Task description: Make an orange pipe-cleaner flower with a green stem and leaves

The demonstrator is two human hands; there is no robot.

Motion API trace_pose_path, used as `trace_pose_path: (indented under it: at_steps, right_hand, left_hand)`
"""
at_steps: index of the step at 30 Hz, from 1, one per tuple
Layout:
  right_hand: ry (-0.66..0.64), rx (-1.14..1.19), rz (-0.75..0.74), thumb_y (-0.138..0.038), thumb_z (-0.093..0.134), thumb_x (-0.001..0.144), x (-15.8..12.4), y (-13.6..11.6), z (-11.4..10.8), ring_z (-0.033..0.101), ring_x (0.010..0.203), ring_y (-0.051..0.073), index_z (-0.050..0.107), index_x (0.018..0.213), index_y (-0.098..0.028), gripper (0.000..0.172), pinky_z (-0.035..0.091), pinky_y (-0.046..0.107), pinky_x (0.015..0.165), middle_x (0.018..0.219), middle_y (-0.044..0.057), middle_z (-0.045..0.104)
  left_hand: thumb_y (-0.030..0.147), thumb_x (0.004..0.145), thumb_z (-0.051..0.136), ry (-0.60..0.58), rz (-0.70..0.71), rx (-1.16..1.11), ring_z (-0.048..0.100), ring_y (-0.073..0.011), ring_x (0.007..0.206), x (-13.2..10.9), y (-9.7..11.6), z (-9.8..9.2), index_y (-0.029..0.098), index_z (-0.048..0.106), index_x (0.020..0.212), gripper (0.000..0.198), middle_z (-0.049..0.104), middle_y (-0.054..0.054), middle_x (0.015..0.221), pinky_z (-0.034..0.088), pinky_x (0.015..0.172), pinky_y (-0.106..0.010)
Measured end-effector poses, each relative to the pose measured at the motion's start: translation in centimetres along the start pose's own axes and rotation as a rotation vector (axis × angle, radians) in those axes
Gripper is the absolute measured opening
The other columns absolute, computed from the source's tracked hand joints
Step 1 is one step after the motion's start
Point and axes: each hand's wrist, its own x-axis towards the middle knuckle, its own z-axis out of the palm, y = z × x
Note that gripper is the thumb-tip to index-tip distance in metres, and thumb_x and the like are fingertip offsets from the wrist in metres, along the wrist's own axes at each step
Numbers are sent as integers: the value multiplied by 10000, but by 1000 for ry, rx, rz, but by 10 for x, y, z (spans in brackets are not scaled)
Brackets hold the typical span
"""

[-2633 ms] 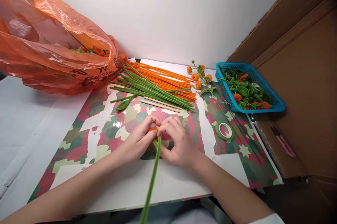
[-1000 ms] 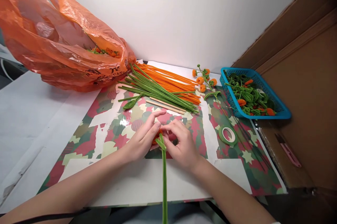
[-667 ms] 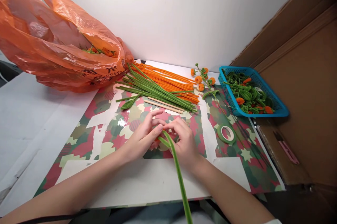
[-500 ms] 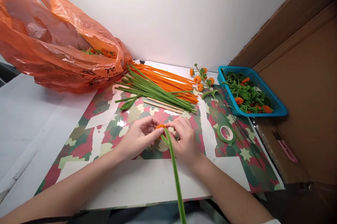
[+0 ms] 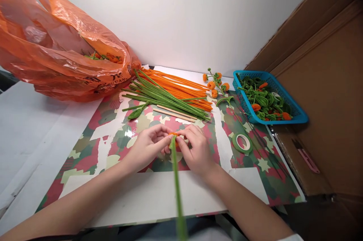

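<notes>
Between my fingertips sits a small orange pipe-cleaner flower head, partly covered by the fingers. A green pipe cleaner runs from it down toward my body. My left hand pinches the flower head from the left, thumb close to where the green strand meets the orange. From the other side, my right hand is closed on it with thumb and forefinger. Beyond the hands lie bundled green pipe cleaners, orange pipe cleaners and thin wooden sticks.
An orange plastic bag bulges at the back left. At right stand a blue basket of green and orange pieces and a finished flower stem. Green tape lies near dark wires; a pink-handled cutter rests on cardboard.
The green strand has swung left and now hangs nearly straight down from the flower head. My right thumb has shifted onto the flower head; the view has moved slightly.
</notes>
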Motion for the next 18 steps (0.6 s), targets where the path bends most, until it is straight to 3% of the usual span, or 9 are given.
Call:
trace_pose_path:
  at_steps: [5,9,11,14,18]
  right_hand:
    - [84,155,17,-228,622,824,-1,-5,-2,564,790,197,599,892,-199,78,466,333,703,814,38,598]
    - [32,289,48,-246,715,759,-2,-6,1,592,785,176,572,1100,-206,372,503,284,643,879,32,616]
    - [1,319,12,-237,700,784,-2,-5,2,606,779,164,599,1072,-212,306,506,260,621,880,32,640]
    - [32,323,-19,-207,649,835,-1,-5,2,600,711,147,637,861,-207,29,489,244,586,781,21,650]
    - [110,343,2,-207,635,856,-1,-6,-1,599,660,141,617,767,-201,91,480,247,559,720,17,642]
  left_hand:
    - [448,794,681,84,-26,-54,516,-80,490,2,-1,-2,214,548,984,329,555,54,674,444,454,-178]
    - [487,792,656,45,-38,34,491,-85,473,0,3,2,177,608,934,344,558,39,612,407,418,-171]
    - [495,798,643,18,-56,64,475,-73,449,-2,5,4,164,623,867,338,555,40,585,387,404,-159]
    - [490,795,651,-10,-84,24,513,-67,471,-3,6,6,169,631,823,323,586,38,625,436,441,-157]
    - [449,773,704,-86,-49,-98,658,-131,682,-1,4,4,183,676,925,308,680,-13,839,564,608,-218]
